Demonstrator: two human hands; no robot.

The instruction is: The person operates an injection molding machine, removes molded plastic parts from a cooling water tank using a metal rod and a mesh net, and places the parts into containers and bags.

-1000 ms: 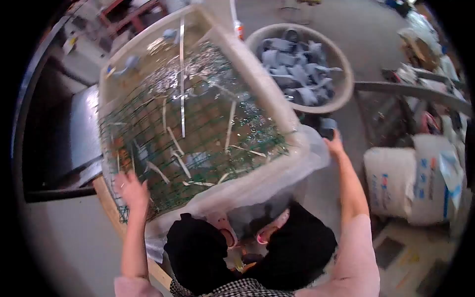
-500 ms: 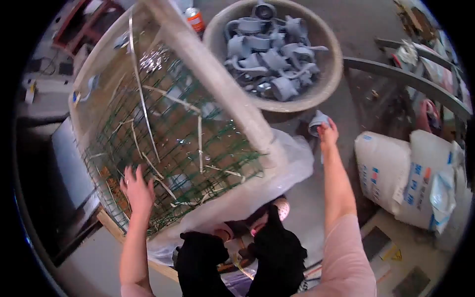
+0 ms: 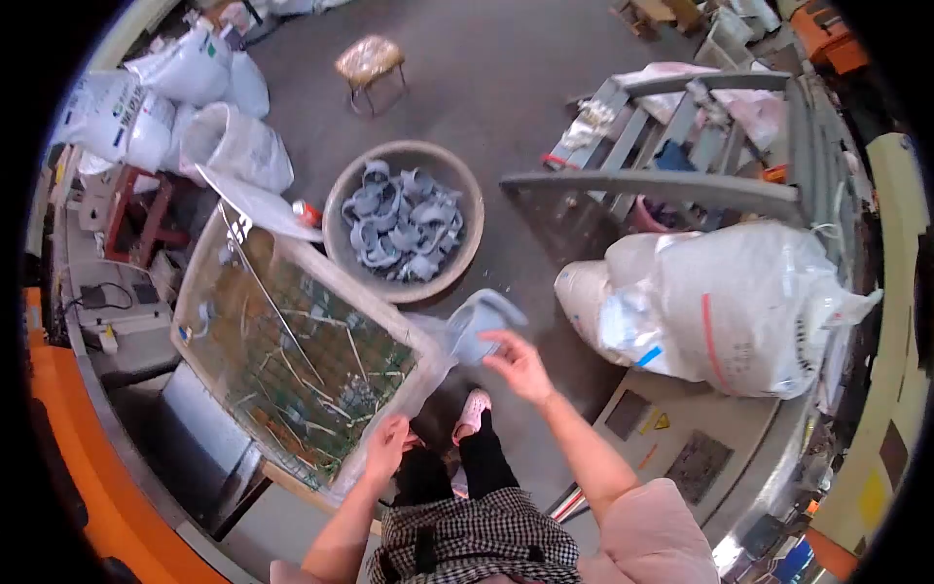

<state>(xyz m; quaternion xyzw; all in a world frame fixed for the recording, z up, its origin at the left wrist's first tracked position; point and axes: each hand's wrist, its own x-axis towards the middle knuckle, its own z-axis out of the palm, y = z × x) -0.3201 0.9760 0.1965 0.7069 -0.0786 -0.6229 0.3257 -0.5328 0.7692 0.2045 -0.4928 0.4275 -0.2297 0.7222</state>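
Observation:
My right hand (image 3: pixel 520 370) pinches a curved light-grey plastic part (image 3: pixel 477 321) at its near edge, to the right of the tub's corner; the part is slightly blurred. My left hand (image 3: pixel 387 450) is beside the tub's near right edge, fingers loosely bent and apart, with nothing visible in them. The pale rectangular tub (image 3: pixel 316 265) holds green netting (image 3: pixel 292 375), thin whitish strips and a long thin rod (image 3: pixel 277 307). Beyond it, a round basin (image 3: pixel 473 229) is heaped with similar grey parts (image 3: pixel 399 219).
Large white sacks (image 3: pixel 749 302) lie to the right, below a grey metal frame (image 3: pixel 662 183). A small stool (image 3: pixel 372 63) stands on the floor ahead. More white bags (image 3: pixel 195 73) are piled at the far left. An orange can (image 3: pixel 307 213) sits between tub and basin.
The view has lifted and widened. My left hand has left the netting for the tub's near right edge. My right hand, now closer to my left, still has a grey part at its fingers.

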